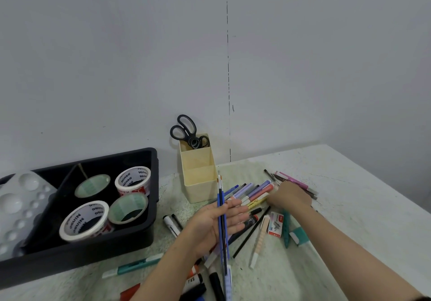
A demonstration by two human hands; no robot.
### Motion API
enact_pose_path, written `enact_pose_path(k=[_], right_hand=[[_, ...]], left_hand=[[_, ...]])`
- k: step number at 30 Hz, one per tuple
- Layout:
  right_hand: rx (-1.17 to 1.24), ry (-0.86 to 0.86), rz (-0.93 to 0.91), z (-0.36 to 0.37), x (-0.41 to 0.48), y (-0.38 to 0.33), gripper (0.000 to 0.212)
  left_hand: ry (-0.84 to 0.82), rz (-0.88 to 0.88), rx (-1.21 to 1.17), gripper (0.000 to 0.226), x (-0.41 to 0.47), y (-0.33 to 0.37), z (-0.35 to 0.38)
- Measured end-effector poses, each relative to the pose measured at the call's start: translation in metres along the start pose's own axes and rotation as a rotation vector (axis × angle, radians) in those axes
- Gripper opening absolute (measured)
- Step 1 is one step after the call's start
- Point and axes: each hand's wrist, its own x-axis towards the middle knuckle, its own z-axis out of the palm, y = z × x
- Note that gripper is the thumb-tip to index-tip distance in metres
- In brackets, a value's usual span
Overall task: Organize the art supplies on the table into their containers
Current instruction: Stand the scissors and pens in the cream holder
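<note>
My left hand holds a few thin paintbrushes with blue and black handles, palm up, in front of the cream pen holder. Black scissors stand in the holder's back compartment. My right hand rests palm down on a heap of coloured markers and pens, fingers curled over them; whether it grips one I cannot tell. A black bin at the left holds several tape rolls.
A white paint palette leans in the bin's left end. Loose pens, a staples box, teal cutters and black markers lie scattered across the pale table. A grey wall stands behind; the table's edge runs at the right.
</note>
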Motion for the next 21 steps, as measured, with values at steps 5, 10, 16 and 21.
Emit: enact_pose_path(k=[5, 10, 16, 21], right_hand=[[0.068, -0.044, 0.027, -0.004, -0.002, -0.002, 0.011], [0.343, 0.128, -0.044, -0.012, -0.004, 0.001, 0.033], [0.591, 0.241, -0.424, -0.039, -0.024, -0.012, 0.034], [0.655, -0.187, -0.644, -0.04, -0.035, -0.025, 0.022]], left_hand=[[0.002, -0.004, -0.005, 0.031, 0.0, -0.002, 0.001], [0.017, -0.009, 0.009, 0.032, 0.001, -0.002, -0.002], [0.015, -0.001, 0.049, 0.031, 0.004, -0.001, 0.0], [-0.07, -0.047, 0.045, 0.032, 0.003, 0.001, 0.01]])
